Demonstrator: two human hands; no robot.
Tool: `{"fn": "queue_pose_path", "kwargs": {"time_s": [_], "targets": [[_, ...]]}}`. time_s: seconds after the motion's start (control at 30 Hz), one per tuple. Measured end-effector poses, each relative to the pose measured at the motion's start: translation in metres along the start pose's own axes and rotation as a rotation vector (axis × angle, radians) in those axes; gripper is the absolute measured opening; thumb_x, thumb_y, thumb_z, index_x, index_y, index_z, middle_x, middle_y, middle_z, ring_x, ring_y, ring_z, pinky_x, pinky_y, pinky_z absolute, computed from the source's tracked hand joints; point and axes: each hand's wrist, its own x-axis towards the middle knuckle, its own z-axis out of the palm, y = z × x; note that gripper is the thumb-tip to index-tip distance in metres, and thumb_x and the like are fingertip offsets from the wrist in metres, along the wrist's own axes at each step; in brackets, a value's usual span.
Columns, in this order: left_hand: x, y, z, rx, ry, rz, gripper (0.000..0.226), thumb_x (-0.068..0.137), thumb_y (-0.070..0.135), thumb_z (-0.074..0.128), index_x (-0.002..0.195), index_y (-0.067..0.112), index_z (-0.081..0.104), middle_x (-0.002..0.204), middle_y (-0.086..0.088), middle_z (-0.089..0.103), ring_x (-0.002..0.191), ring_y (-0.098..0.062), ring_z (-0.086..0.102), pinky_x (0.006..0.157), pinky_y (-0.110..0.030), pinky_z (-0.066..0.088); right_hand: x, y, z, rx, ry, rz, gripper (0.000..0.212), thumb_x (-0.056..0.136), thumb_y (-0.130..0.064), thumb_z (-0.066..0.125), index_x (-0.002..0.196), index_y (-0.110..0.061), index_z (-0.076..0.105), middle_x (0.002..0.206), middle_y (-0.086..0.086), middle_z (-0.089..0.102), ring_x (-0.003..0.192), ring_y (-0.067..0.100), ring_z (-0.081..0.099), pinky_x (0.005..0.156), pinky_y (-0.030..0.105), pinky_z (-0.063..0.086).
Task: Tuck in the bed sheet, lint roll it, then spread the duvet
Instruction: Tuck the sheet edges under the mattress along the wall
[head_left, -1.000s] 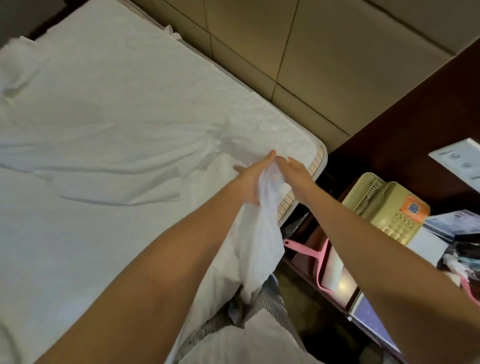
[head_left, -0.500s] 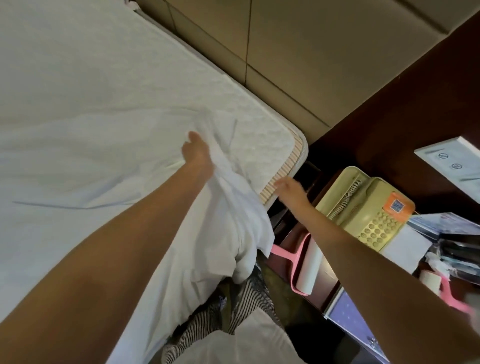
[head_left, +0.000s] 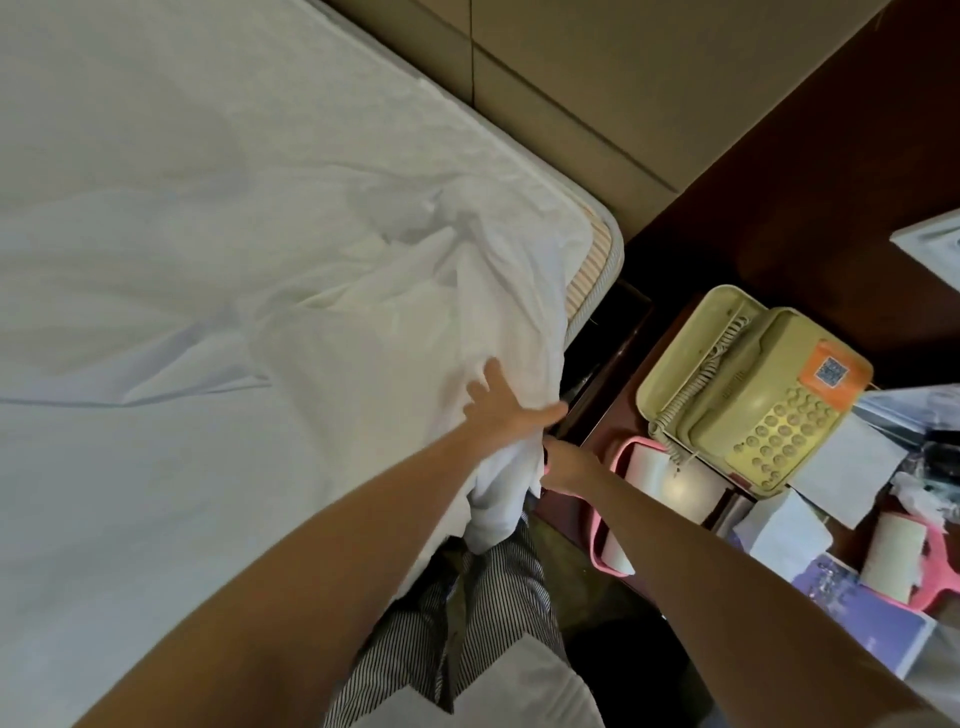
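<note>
Head view shows the bed sheet (head_left: 363, 312) lying on the bed. It is bunched up near the corner of the mattress (head_left: 597, 260), where a striped bit is not covered yet. The left hand (head_left: 501, 410) lies on the sheet at the side of the bed, its fingers (head_left: 550, 415) straight and pushing down. I think it keeps the cloth from slipping.

The right hand (head_left: 569, 462) is just below it, touching the loose part that hangs down. Its fingers go behind the cloth, so I cannot tell if they grip. It looks ready to push that part under the mattress.

A pink lint roller (head_left: 647, 470) waits on the desk (head_left: 626, 358) beside a yellow phone (head_left: 753, 395), close by for the next job.

Half a second ago the left hand was higher up on the bed, grabbing a bunch of sheet. The right hand was by the corner, not touching the sheet. Now both hands are together at the bed's side.
</note>
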Motion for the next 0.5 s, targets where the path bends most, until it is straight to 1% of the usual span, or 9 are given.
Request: {"fn": "queue_pose_path", "kwargs": {"time_s": [0.1,0.13,0.2,0.27,0.3,0.33,0.37,0.43,0.5], "targets": [[0.015,-0.013,0.034,0.056,-0.12,-0.006,0.1,0.082,0.047,0.065,0.146,0.012,-0.003,0.144,-0.016,0.03,0.129,-0.033,0.039,0.104,-0.04,0.039,0.011,0.013,0.012,-0.154,0.06,0.002,0.046,0.091,-0.026,0.052,0.134,-0.012,0.044,0.13,0.008,0.051,0.121,0.028,0.047,0.1,0.039,0.042],[0.02,-0.015,0.041,0.098,-0.079,0.007,0.094,0.085,0.046,0.063,0.145,0.007,0.002,0.14,-0.016,0.038,0.125,-0.031,0.044,0.102,-0.038,0.04,0.014,0.016,0.017,-0.22,0.085,0.007,0.043,0.091,-0.024,0.051,0.133,-0.013,0.045,0.131,0.008,0.049,0.122,0.027,0.044,0.1,0.038,0.041],[0.031,-0.017,0.05,0.201,0.096,0.05,0.071,0.091,0.039,0.056,0.138,0.0,0.019,0.129,-0.014,0.051,0.116,-0.028,0.053,0.094,-0.034,0.042,0.019,0.02,0.026,-0.287,0.195,-0.02,0.034,0.093,-0.019,0.046,0.127,-0.012,0.049,0.129,0.007,0.05,0.122,0.025,0.042,0.099,0.036,0.037],[0.037,-0.017,0.053,0.269,0.198,0.115,0.049,0.099,0.027,0.043,0.135,-0.003,0.03,0.13,-0.015,0.051,0.119,-0.028,0.051,0.088,-0.023,0.044,0.017,0.023,0.028,-0.275,0.26,-0.053,0.03,0.094,-0.019,0.043,0.122,-0.012,0.052,0.126,0.008,0.052,0.12,0.026,0.044,0.097,0.033,0.036],[0.04,-0.017,0.052,0.259,0.204,0.127,0.042,0.101,0.019,0.037,0.136,-0.003,0.035,0.133,-0.016,0.049,0.121,-0.028,0.049,0.08,-0.012,0.045,0.013,0.025,0.028,-0.262,0.265,-0.07,0.03,0.093,-0.02,0.044,0.121,-0.012,0.053,0.126,0.009,0.052,0.119,0.027,0.045,0.096,0.033,0.035],[0.04,-0.016,0.05,0.213,0.199,0.114,0.038,0.101,0.014,0.034,0.134,-0.003,0.04,0.133,-0.017,0.05,0.121,-0.028,0.049,0.069,-0.007,0.045,0.009,0.028,0.026,-0.265,0.251,-0.087,0.031,0.093,-0.022,0.047,0.121,-0.012,0.052,0.126,0.01,0.052,0.119,0.027,0.046,0.096,0.033,0.035],[0.04,-0.015,0.048,0.175,0.22,0.106,0.036,0.1,0.011,0.035,0.133,-0.002,0.043,0.133,-0.018,0.051,0.121,-0.028,0.049,0.069,-0.009,0.045,0.004,0.03,0.023,-0.288,0.227,-0.111,0.033,0.091,-0.023,0.05,0.122,-0.012,0.051,0.126,0.01,0.051,0.119,0.027,0.046,0.096,0.033,0.034],[0.039,-0.015,0.044,0.079,0.333,0.111,0.04,0.099,0.011,0.038,0.136,-0.002,0.038,0.139,-0.018,0.045,0.127,-0.028,0.044,0.094,-0.02,0.036,-0.005,0.033,0.018,-0.366,0.157,-0.137,0.037,0.089,-0.024,0.056,0.124,-0.013,0.05,0.126,0.009,0.051,0.118,0.026,0.046,0.094,0.032,0.034],[0.037,-0.014,0.041,-0.112,0.426,0.127,0.041,0.098,0.011,0.04,0.136,-0.002,0.037,0.138,-0.019,0.045,0.129,-0.029,0.042,0.104,-0.026,0.026,-0.009,0.035,0.017,-0.419,0.122,-0.145,0.038,0.088,-0.021,0.058,0.124,-0.014,0.05,0.124,0.008,0.052,0.116,0.025,0.047,0.092,0.032,0.035]]}}
